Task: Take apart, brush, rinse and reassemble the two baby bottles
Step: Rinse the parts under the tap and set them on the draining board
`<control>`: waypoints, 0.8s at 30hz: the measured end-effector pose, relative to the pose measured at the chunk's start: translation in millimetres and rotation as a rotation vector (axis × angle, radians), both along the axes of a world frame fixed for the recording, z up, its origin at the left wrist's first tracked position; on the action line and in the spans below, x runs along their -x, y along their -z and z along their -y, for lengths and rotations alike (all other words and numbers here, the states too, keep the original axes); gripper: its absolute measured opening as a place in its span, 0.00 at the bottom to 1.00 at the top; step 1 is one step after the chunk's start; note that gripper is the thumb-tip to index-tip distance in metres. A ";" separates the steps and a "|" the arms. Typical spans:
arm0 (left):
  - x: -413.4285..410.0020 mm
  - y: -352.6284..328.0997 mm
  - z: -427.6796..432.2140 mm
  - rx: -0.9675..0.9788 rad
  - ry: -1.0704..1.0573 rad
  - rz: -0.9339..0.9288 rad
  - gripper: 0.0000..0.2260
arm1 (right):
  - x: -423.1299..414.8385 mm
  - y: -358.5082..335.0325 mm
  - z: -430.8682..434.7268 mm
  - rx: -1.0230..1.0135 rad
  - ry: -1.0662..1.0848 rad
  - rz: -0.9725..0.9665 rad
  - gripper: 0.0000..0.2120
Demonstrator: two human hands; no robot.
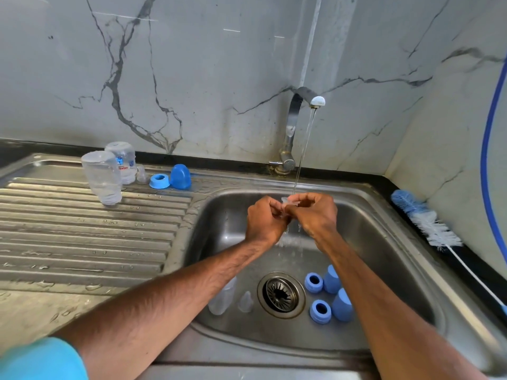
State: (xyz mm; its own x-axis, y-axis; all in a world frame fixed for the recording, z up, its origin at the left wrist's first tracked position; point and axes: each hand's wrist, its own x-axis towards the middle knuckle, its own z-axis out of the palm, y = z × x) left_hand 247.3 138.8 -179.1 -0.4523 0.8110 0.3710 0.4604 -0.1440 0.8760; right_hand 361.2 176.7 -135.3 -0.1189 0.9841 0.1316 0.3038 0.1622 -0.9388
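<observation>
My left hand (265, 219) and my right hand (315, 212) meet over the sink basin (384, 242), both pinching a small clear nipple (285, 201) under the running water (301, 160). Two clear bottle bodies (102, 176) (124, 160) stand upside down on the drainboard, with a clear nipple (141, 175), a blue ring (159, 181) and a blue cap (180, 177) beside them. In the basin lie a clear bottle (223, 297), a clear nipple (245, 301), two blue rings (313, 282) (320, 311) and two blue caps (332, 279) (343, 304).
The tap (295, 119) rises behind the basin. A bottle brush (428, 223) with white and blue bristles lies on the right counter edge. The drain strainer (281, 294) sits in the basin floor. The ribbed drainboard (82, 237) is wet. A blue hose (491, 133) hangs at right.
</observation>
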 end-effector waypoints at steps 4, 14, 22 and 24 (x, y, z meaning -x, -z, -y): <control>4.5 -1.8 -0.9 0.022 0.004 0.117 0.19 | 2.4 0.4 -1.9 -0.032 -0.021 0.020 0.21; -2.3 0.1 -2.5 0.018 0.040 -0.051 0.09 | 0.0 1.1 -4.4 -0.242 -0.020 0.094 0.15; -2.1 -5.8 0.7 -0.109 0.063 -0.009 0.11 | -1.9 -2.4 -5.8 -0.203 0.049 0.053 0.06; -1.3 -6.6 1.1 -0.164 0.062 -0.054 0.11 | -0.2 -1.4 -4.1 -0.134 0.045 0.075 0.08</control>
